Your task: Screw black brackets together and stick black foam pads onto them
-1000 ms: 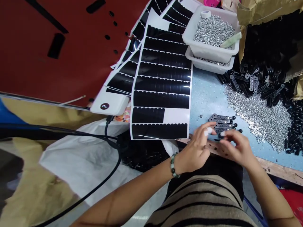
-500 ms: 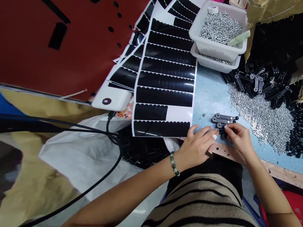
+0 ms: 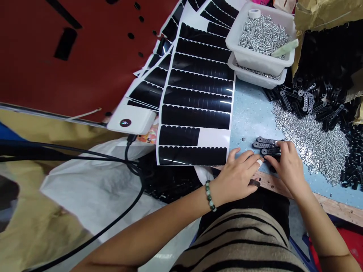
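My left hand (image 3: 236, 175), with a green bead bracelet on the wrist, rests at the table's front edge with its fingers bent toward a small row of black perforated metal strips (image 3: 266, 145). My right hand (image 3: 286, 166) lies over the near end of that row, fingers curled down on a strip. The fingertips of both hands meet at the nearest strip, which they mostly hide. A white sheet of black scalloped stickers (image 3: 195, 102) lies just left of my left hand.
A loose pile of silver screws (image 3: 314, 141) spreads to the right, with heaps of black parts (image 3: 326, 79) behind. Two stacked white bins (image 3: 259, 41) of screws stand at the back. A white power bank (image 3: 131, 120) with a black cable lies left; a red panel (image 3: 79, 53) beyond.
Both hands have gone from just above the table edge forward and down onto the row of black strips. The view has shifted slightly.
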The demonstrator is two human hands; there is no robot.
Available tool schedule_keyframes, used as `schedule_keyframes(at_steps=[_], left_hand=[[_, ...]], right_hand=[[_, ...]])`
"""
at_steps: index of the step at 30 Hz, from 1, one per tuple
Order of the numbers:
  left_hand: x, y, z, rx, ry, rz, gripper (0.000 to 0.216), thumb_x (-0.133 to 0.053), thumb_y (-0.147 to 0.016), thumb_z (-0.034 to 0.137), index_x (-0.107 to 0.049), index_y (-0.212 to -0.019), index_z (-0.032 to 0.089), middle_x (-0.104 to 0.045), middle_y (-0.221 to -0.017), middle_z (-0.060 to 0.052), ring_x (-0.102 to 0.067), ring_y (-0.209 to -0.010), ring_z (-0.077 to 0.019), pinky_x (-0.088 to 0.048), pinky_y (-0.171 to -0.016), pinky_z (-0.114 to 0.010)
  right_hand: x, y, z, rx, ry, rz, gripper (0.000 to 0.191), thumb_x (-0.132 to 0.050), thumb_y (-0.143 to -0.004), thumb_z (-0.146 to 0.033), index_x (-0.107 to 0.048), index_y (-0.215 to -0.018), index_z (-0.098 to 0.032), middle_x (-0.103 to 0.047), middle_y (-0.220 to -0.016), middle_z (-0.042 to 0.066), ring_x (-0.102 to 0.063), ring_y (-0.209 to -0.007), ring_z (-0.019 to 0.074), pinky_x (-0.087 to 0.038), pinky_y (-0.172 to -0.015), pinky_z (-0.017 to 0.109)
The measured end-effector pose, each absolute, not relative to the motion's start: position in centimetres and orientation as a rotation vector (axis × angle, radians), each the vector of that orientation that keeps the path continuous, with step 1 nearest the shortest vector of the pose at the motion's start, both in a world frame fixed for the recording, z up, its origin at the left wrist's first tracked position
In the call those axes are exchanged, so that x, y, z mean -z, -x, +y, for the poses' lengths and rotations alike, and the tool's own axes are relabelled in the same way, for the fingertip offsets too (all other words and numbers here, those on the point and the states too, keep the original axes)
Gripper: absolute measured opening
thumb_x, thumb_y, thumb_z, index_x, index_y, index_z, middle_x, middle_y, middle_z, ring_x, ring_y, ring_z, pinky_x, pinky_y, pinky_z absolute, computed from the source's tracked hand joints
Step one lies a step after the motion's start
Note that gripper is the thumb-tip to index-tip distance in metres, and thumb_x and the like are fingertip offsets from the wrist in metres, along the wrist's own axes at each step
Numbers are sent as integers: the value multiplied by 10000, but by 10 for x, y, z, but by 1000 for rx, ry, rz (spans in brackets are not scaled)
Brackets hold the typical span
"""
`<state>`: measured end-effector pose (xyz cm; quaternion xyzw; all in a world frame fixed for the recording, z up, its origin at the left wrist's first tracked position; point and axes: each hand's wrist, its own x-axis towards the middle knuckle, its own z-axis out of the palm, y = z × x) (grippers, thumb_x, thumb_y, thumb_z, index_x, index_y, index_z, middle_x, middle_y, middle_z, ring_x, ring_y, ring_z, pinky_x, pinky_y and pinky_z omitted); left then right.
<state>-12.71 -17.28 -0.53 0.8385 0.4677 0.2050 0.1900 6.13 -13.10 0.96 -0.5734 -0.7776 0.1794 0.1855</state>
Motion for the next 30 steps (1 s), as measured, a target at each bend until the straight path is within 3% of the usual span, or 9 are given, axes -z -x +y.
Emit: schedule_keyframes(at_steps=[3,6,9,11,15,19,26,30], left_hand=[[0,126,-166,-605,-2288,1289,391,-612,-711,289,-590,-1085,176,-601,-1194,-109,-478,-1150,-304,-244,-1036,-515],[-6,123,-161,-697,-2200,1278,383,-634,-684,291,-573,-1043,173,-586,-1172,-109,-485,-1130,-294,-300,-1013,-476],[-12,123,-159,-848,-2059,1351,497,-662,-677,309,-524,-1131,163,-555,-1195,-118,-493,-1128,-285,-352,-982,-440],[-13,125,-159,-923,-2016,1405,561,-672,-712,368,-496,-1206,167,-544,-1230,-122,-487,-1148,-289,-353,-980,-443],[-4,125,-162,-781,-2208,1392,458,-594,-846,397,-527,-1252,196,-584,-1264,-107,-488,-1163,-300,-256,-1026,-508],[9,120,-165,-645,-2349,1379,412,-525,-908,363,-531,-1284,197,-583,-1297,-103,-492,-1178,-296,-223,-1040,-534],[10,120,-166,-594,-2385,1395,389,-483,-920,318,-527,-1289,202,-557,-1338,-78,-492,-1191,-273,-246,-1037,-522],[11,120,-167,-606,-2389,1395,392,-482,-918,307,-521,-1291,191,-554,-1343,-73,-493,-1192,-266,-238,-1041,-520]], right_hand=[[-23,-57,-139,-669,1094,-2333,250,-558,-868,-286,-541,-1110,-229,-588,-1083,113,-561,-1036,244,-486,-862,424],[-32,-52,-147,-978,748,-2417,149,-484,-904,-198,-597,-987,-247,-633,-914,53,-602,-864,180,-508,-771,339],[-32,-55,-143,-1112,961,-2191,104,-512,-900,-241,-606,-857,-230,-624,-806,33,-593,-758,159,-502,-692,302],[-25,-64,-134,-1186,1195,-1928,88,-570,-866,-310,-598,-886,-229,-614,-771,17,-579,-677,146,-495,-615,282],[-6,-81,-112,-1301,1518,-1608,252,-626,-796,-421,-610,-934,-211,-583,-678,-14,-515,-513,115,-429,-470,238],[5,-83,-102,-1281,1616,-1695,267,-625,-778,-447,-649,-764,-181,-564,-587,-8,-501,-498,118,-400,-466,237],[4,-78,-102,-1435,1602,-1585,287,-619,-777,-462,-637,-756,-176,-510,-502,-39,-463,-454,111,-366,-462,238],[4,-77,-102,-1267,1618,-1737,252,-596,-795,-429,-647,-760,-184,-560,-568,-11,-503,-512,129,-382,-495,249]])
